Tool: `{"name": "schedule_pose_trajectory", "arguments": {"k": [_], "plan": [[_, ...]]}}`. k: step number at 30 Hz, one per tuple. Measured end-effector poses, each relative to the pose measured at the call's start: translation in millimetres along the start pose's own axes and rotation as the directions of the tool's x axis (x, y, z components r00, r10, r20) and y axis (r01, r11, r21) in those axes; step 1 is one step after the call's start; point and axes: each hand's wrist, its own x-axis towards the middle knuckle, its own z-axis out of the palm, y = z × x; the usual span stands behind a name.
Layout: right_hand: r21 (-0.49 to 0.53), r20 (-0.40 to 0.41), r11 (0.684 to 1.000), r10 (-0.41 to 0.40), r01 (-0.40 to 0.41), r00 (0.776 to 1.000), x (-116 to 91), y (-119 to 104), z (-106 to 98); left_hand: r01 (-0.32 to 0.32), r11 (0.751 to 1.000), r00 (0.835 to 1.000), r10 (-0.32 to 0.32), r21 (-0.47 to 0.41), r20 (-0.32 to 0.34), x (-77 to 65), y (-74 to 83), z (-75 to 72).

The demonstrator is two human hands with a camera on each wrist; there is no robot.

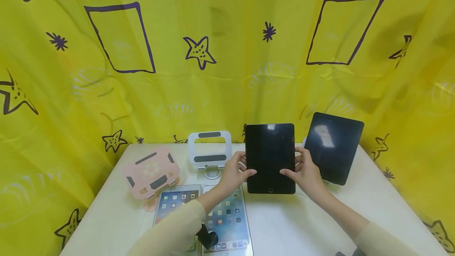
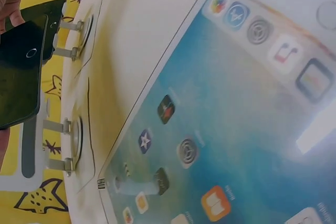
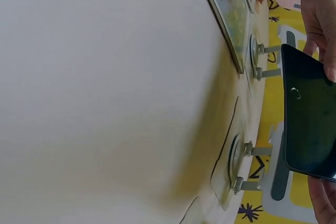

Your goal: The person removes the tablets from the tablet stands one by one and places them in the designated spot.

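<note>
Both hands hold a black tablet [image 1: 270, 157] upright over the table, its dark screen and round home button facing me. At its left edge the left hand [image 1: 237, 171] pinches it, thumb on the front and fingers behind. The right hand [image 1: 305, 171] grips the opposite edge the same way. In the right wrist view, a white stand [image 3: 283, 190] with a round base shows behind the tablet [image 3: 312, 114]. A second dark-screened tablet [image 1: 334, 148] leans on a stand just right of the right hand.
Left of the hands stand an unoccupied white tablet stand [image 1: 209, 150] and a pink one [image 1: 152, 173]. Two tablet-like panels with app icons, one at left [image 1: 179, 198] and one at right [image 1: 231, 224], lie under the left forearm. A yellow curtain [image 1: 227, 86] hangs behind the white table [image 1: 106, 216].
</note>
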Motion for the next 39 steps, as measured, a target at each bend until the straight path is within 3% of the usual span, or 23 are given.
{"name": "schedule_pose_trajectory", "arguments": {"k": [5,16,28,39], "plan": [[0.009,0.05,0.999,0.046,-0.046,0.998,-7,3,-1,0.058,0.996,0.998,-0.056,-0.074,0.022,-7.8,-4.8,4.8],[0.026,0.123,0.997,0.065,-0.068,0.99,-20,7,-4,0.15,0.969,0.989,-0.144,-0.196,0.042,-27.6,-7.3,13.5],[0.028,0.207,0.994,0.094,-0.102,0.974,-35,16,-7,0.214,0.955,0.976,-0.202,-0.206,0.078,-44.4,-13.4,26.8],[0.079,0.285,0.971,0.194,-0.225,0.939,-47,24,-4,0.292,0.908,0.955,-0.264,-0.301,0.132,-61.5,-17.7,34.3]]}}
